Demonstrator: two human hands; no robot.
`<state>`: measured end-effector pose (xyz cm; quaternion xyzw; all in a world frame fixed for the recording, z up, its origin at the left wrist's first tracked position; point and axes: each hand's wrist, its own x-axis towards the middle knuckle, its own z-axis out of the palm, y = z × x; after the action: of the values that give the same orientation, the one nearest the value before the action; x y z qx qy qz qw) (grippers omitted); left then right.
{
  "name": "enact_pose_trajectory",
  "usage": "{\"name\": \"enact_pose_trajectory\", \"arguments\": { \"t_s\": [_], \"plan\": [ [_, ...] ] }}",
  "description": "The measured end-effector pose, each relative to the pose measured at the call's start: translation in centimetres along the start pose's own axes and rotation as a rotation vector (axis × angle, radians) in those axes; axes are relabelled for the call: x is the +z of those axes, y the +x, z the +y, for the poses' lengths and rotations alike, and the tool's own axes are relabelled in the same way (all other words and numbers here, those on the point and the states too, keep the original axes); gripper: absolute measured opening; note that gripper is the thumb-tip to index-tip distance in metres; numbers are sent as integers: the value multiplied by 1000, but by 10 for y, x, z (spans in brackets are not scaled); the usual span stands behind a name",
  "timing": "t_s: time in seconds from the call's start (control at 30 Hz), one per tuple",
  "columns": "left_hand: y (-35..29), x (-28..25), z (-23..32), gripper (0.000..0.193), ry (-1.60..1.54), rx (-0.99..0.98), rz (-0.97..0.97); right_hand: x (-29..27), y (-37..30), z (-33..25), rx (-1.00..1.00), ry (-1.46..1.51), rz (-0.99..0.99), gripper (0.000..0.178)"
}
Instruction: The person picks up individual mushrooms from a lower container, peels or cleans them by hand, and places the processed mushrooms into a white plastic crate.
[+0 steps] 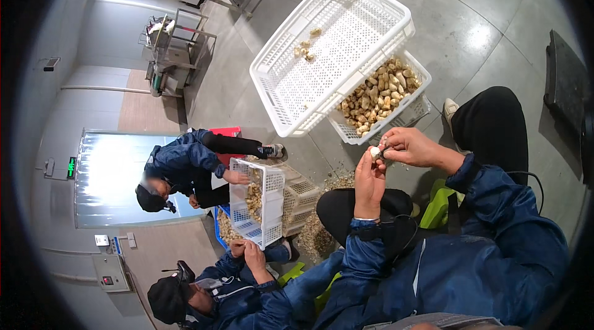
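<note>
Mushroom (375, 152) gripped in the left hand's (369, 189) fingertips, right hand's (413, 147) fingers closed against it, likely for steadiness; filled basket (401, 109) sits at twelve o'clock, presumably within reach.

Grey tiled floor (476, 11): white perforated crate (395, 117), pale crumbly debris (314, 237) (thickest near knee), flat black platform (566, 98).

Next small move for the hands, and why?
I'd probably turn the white piece slightly in the left hand, so the right hand can reach its other side. Both hands' fingertips meet at it, and its visible face looks pale, unlike the browner pile; its far side is hidden.
</note>
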<state>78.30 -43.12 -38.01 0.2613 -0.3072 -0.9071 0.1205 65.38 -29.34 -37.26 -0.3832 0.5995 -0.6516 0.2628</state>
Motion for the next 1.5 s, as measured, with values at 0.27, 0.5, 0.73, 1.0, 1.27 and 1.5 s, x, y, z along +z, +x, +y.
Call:
{"name": "enact_pose_trajectory", "arguments": {
  "t_s": [0.27,0.5,0.73,1.0,1.27,1.5],
  "plan": [
    [3,1,-5,22,2,19,45,-2,2,8,185,37,24,22],
    [3,-4,-4,20,130,103,59,-2,5,3,95,19,-24,20],
    [46,-1,23,29,66,143,39,3,-7,17,109,-299,-129,25],
    [145,47,66,31,160,159,-37,4,-5,13,89,-378,-151,21],
    [237,1,-13,29,2167,777,-139,9,-7,30,71,-486,-256,20],
    [190,15,1,21,1956,782,-31,11,-3,34,63,-453,-201,20]
  ]
}}
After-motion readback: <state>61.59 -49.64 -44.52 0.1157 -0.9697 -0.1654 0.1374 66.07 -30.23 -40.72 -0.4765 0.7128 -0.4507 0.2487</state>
